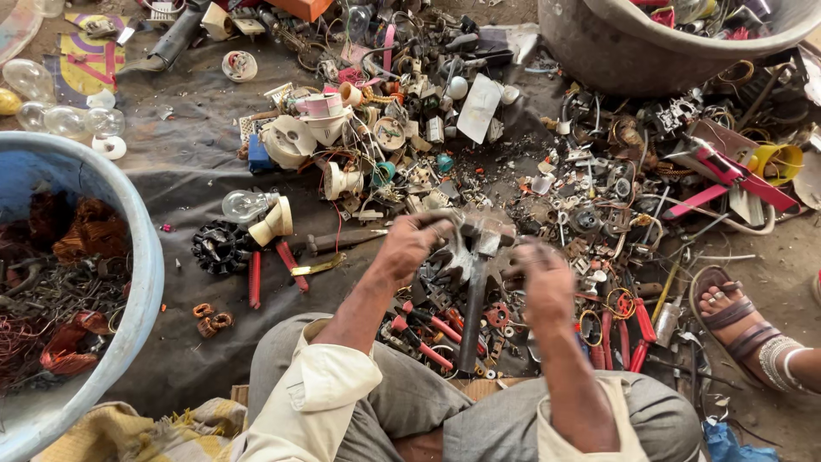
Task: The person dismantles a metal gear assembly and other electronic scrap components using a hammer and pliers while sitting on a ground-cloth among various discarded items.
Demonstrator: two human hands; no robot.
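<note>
Left hand (409,246): centre of the frame, fingers curled over the head end of a hammer (475,282); grasping it near the top.
Right hand (544,278): just right of the hammer, blurred; fingers bent, but whether it grips anything cannot be told.
Hammer: centre, upright in the picture, dark handle running down toward the lap, metal head at the top between the two hands.
Handling, hammer: judged heavy at the head and stiff throughout; the handle looks the sound place to take hold, low for swing, near the head for control.
Ground below hands: a litter of small metal and plastic scrap (479,162), spreading to the upper centre; pieces look light, sharp-edged, loose.
Red-handled pliers, left (272,267): centre left on the dark cloth (188,171), beside a black toothed wheel (219,247).
Red-handled tools, right (623,335): lower right of centre, lying among wire.
Light bulb (244,205): centre left, clear glass, judged fragile; more bulbs (51,107) at the upper left.
Blue tub (141,257): left edge, holding copper wire and dark scrap.
Grey tub (616,60): upper right, holding mixed scrap.
Red and white strips (727,180): right of the frame.
Another person's foot (740,325): lower right, in a sandal, with an anklet.
</note>
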